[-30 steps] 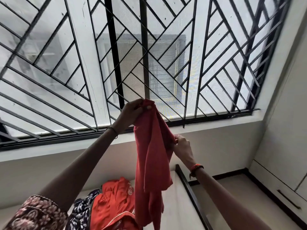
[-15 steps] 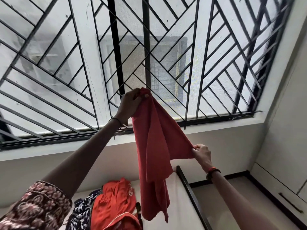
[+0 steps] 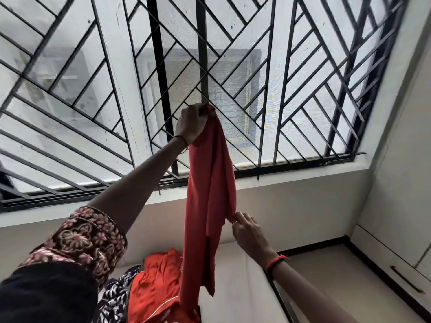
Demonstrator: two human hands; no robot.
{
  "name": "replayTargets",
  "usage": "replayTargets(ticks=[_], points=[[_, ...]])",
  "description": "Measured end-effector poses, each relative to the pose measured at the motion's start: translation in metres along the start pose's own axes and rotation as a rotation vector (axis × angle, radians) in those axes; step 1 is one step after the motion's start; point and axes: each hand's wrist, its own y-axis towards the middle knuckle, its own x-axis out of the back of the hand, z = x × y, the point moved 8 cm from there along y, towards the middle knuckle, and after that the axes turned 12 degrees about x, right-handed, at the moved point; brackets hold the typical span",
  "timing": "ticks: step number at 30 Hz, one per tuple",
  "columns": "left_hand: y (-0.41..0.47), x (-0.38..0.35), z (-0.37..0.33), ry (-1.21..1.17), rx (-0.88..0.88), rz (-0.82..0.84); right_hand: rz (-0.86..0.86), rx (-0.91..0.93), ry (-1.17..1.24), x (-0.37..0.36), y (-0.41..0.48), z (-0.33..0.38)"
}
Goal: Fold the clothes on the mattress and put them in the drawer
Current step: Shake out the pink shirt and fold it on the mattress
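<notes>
Fingers of our left hand (image 3: 191, 125) curl round the top of a long red fabric garment (image 3: 210, 194) while our right hand (image 3: 247, 232) pinches its side edge, holding it high above the white mattress (image 3: 245, 278) to straighten it, we judge, for folding.

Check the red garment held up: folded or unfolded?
Unfolded. The red garment hangs long and bunched from the left hand, which grips its top; the right hand pinches an edge lower down.
</notes>
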Motion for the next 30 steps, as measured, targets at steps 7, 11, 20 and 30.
replayTargets(ticks=[7,11,20,30], points=[[0.003,0.007,-0.015,-0.033,-0.020,0.006,0.116,-0.207,-0.097,0.000,0.015,0.011],[0.001,0.015,-0.007,-0.004,-0.011,0.021,0.126,-0.225,-0.040,-0.006,0.020,0.009],[-0.012,0.043,0.064,-0.007,0.086,-0.012,-0.004,-0.362,0.336,0.030,-0.002,-0.077],[-0.045,0.001,0.126,-0.089,0.164,0.451,-0.063,-0.560,0.378,0.069,-0.045,-0.135]])
